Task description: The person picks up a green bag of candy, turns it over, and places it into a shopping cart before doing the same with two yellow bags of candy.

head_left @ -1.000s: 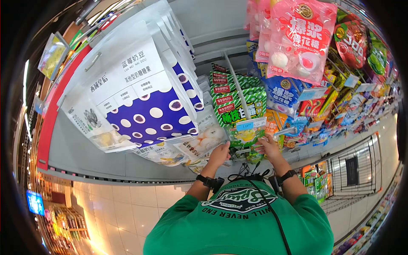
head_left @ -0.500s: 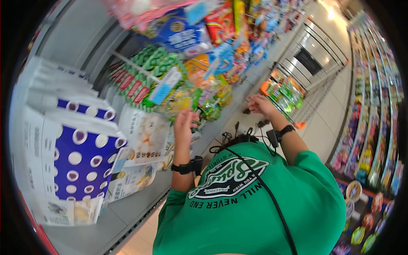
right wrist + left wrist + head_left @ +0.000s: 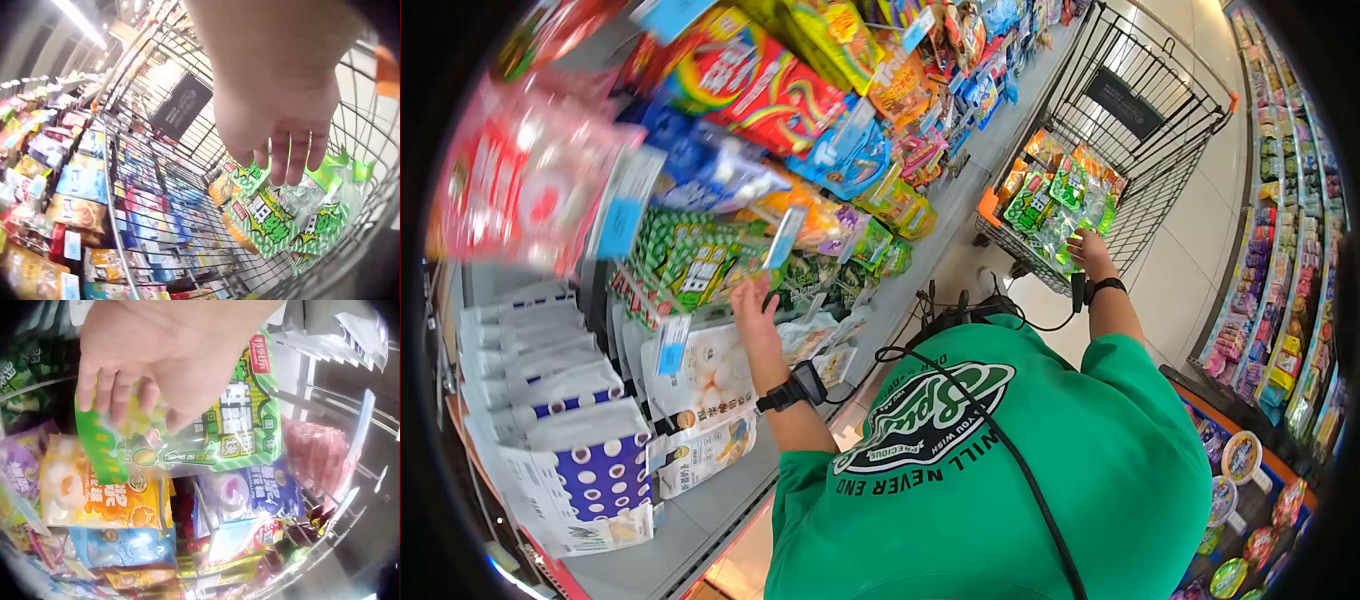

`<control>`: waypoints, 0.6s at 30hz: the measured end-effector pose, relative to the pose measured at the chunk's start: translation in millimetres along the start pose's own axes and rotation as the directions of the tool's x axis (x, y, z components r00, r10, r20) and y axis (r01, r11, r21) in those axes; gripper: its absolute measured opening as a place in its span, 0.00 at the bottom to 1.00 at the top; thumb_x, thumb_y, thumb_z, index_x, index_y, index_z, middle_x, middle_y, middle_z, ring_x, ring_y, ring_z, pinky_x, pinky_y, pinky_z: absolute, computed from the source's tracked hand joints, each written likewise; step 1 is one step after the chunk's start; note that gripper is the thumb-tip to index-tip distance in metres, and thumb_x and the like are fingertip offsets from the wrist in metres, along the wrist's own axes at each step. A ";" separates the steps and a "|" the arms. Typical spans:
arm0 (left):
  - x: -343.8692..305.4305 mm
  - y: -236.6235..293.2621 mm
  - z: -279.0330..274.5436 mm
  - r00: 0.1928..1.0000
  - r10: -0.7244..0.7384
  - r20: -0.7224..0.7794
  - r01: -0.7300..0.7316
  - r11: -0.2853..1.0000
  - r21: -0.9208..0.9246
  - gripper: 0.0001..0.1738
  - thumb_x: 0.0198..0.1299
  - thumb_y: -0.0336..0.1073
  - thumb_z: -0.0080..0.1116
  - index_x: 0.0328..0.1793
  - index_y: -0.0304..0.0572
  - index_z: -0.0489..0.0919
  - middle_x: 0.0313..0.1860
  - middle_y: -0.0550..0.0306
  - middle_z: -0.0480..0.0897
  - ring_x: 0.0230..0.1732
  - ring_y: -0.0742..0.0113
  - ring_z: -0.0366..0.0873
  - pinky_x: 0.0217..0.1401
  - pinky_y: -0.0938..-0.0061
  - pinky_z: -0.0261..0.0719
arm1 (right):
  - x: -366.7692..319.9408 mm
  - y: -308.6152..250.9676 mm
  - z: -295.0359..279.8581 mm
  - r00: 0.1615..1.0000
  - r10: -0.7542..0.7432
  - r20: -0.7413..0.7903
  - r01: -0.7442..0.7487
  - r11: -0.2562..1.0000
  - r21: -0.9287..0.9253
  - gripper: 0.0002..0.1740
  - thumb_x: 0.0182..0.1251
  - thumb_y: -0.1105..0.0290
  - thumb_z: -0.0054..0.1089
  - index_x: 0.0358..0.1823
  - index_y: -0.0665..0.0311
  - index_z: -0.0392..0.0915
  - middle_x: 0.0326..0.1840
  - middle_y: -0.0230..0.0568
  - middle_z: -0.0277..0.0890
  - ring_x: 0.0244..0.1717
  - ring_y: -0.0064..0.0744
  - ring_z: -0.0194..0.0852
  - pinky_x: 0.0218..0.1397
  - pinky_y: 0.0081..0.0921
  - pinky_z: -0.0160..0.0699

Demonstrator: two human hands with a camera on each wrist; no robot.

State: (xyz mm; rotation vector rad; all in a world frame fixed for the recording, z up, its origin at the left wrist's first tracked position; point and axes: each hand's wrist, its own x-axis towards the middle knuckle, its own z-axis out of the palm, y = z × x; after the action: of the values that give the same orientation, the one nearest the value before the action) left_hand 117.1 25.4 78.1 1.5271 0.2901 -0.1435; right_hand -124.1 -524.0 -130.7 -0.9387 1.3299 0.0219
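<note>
In the head view my left hand (image 3: pixel 753 310) is at the shelf front, beside hanging green-striped candy bags (image 3: pixel 690 262). The left wrist view has its loosely bent fingers in front of one such bag (image 3: pixel 253 412), overlapping its clear lower part. Over the near end of a wire shopping cart (image 3: pixel 1125 103), my right hand (image 3: pixel 1088 255) reaches down with fingers spread. Beneath those relaxed fingers, the right wrist view shows green-and-white candy bags (image 3: pixel 262 212) lying in the cart. Neither hand grips a bag.
White pouches with purple dotted fronts (image 3: pixel 605 475) stand at the shelf's left end. Pink marshmallow bags (image 3: pixel 525 175) and orange marshmallow bags (image 3: pixel 106 487) hang near the green ones. Across the tiled aisle runs another stocked shelf (image 3: pixel 1250 290). A black cable (image 3: pixel 990 440) crosses the green shirt.
The view has swung right, bringing the cart nearer the middle. My right hand has left the shelf and moved out over the cart; the left has stayed near the green bags.
</note>
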 end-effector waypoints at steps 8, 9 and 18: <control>33.9 8.5 25.6 0.978 -0.029 -0.206 0.006 0.994 -0.111 0.18 0.60 0.47 0.57 0.49 0.48 0.68 0.49 0.55 0.76 0.51 0.62 0.74 0.48 0.63 0.73 | 174.6 -32.4 -14.1 0.973 -0.182 0.143 0.223 0.581 -0.783 0.18 0.60 0.58 0.50 0.47 0.60 0.76 0.38 0.45 0.78 0.38 0.40 0.78 0.43 0.43 0.72; 32.4 6.9 23.7 0.976 -0.014 -0.217 -0.003 0.997 -0.078 0.18 0.61 0.46 0.55 0.54 0.50 0.70 0.52 0.55 0.76 0.51 0.60 0.74 0.50 0.62 0.73 | 211.1 -21.4 -13.5 0.920 -0.362 0.151 0.301 0.404 -0.864 0.17 0.58 0.60 0.52 0.41 0.65 0.79 0.41 0.54 0.78 0.46 0.50 0.76 0.49 0.40 0.72; -15.4 -22.6 7.1 0.953 -0.023 -0.303 0.075 0.984 0.160 0.23 0.62 0.50 0.49 0.57 0.45 0.71 0.53 0.54 0.75 0.53 0.61 0.72 0.53 0.60 0.72 | 316.8 -8.3 22.4 0.758 -0.284 0.587 0.647 0.208 -0.734 0.20 0.65 0.65 0.43 0.57 0.58 0.71 0.59 0.44 0.71 0.61 0.41 0.67 0.62 0.31 0.65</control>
State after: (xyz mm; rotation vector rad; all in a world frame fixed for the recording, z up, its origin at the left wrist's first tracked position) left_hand 96.9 15.9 60.8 1.7126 0.5704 0.0274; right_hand -8.5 -669.8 -388.2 -2.2251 0.5177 0.4887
